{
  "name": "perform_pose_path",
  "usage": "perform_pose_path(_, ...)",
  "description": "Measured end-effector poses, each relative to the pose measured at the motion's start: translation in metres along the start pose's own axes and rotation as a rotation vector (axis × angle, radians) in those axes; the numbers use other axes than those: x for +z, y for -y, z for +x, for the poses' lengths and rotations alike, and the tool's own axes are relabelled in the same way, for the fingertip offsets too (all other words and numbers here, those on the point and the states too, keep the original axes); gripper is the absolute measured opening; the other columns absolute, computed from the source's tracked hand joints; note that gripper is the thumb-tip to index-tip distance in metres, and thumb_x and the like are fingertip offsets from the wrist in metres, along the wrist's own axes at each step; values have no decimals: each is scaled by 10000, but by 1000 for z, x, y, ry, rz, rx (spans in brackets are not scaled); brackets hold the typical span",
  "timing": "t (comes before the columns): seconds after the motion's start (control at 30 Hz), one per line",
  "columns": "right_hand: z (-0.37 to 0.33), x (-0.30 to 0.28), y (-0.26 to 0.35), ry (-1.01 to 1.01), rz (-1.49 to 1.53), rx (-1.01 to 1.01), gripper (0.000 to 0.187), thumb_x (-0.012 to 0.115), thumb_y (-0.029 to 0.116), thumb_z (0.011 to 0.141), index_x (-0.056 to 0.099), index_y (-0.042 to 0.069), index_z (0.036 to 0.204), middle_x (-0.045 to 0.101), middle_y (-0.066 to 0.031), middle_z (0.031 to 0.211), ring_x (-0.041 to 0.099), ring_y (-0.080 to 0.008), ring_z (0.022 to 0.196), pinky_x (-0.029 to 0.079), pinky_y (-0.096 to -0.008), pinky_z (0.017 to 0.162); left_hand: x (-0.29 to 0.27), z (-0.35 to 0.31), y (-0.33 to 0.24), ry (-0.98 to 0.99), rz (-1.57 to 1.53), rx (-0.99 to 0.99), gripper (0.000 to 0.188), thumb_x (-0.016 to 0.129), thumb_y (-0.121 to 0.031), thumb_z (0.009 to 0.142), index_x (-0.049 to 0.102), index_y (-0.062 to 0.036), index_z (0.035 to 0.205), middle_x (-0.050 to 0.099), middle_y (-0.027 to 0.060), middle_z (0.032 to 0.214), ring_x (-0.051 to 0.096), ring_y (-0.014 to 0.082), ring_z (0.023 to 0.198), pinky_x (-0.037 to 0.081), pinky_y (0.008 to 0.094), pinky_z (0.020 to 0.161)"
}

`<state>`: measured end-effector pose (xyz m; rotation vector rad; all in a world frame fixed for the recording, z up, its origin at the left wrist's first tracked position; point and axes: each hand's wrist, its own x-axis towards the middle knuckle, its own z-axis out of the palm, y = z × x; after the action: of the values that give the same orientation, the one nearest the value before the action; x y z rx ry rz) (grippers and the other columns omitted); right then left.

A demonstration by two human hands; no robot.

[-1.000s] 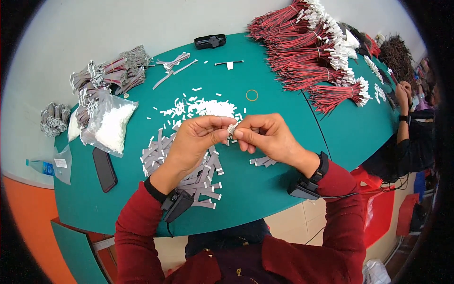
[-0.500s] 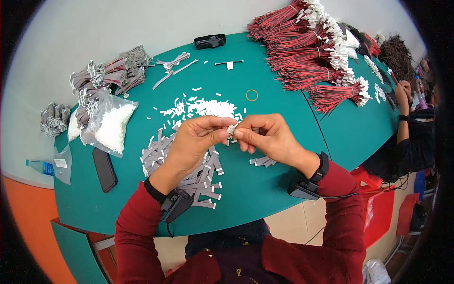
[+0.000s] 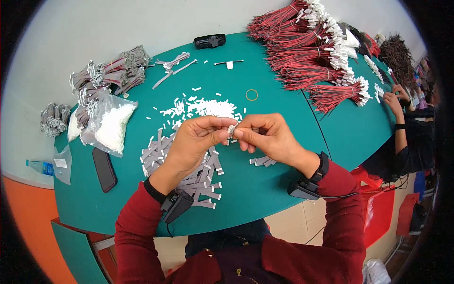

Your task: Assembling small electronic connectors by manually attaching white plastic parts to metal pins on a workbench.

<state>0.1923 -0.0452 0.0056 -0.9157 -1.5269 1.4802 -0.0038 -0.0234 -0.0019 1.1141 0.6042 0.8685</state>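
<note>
A small grey-white conn. (image 3: 231, 129) is pinched btwn closed fingertips of L hand (image 3: 190, 140) & R hand (image 3: 267, 137), approx. midway, long axis unclear, above desk (image 3: 255, 196), beyond its near edge.

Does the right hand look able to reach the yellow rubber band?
Probably yes: the yellow rubber band lies just beyond the right hand, nothing visibly between, though that hand is pinching a small piece.

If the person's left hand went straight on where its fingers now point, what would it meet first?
Most likely the right hand: its fingertips face those of the left hand, with a small part pinched between them. Exact depth is hard to judge.
</note>
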Motion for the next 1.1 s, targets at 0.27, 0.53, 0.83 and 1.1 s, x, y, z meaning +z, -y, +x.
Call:
perform_pose_path(0.27,0,0,0,-5,10,-9,179,563,171,887,622,18,814,584,3,646,508,-33,552,394,-166,490,1,0,1,-5,-28,-13,265,646,-48,791,599,21,1042,629,67,915,566,105,786,449,215,705)
perform_pose_path(0.53,0,0,1,-6,-12,11,183,569,174,884,618,25,790,579,6,625,494,-27,525,369,-163,462,2,-1,-1,-21,76,10,249,646,-31,787,610,10,1030,634,79,950,576,110,806,458,224,714)
perform_pose_path(0.83,-1,0,4,-12,-11,29,185,574,177,879,612,34,768,573,11,601,475,-21,494,338,-166,433,3,-2,-3,-20,162,49,230,644,-25,787,621,-3,1016,634,84,976,581,116,824,464,231,725)
perform_pose_path(1.1,-1,0,2,-5,16,33,181,568,167,881,614,35,766,575,8,603,474,-24,490,340,-170,433,2,-1,0,-6,43,15,225,643,-24,787,616,0,1009,631,91,989,582,122,819,462,231,725)
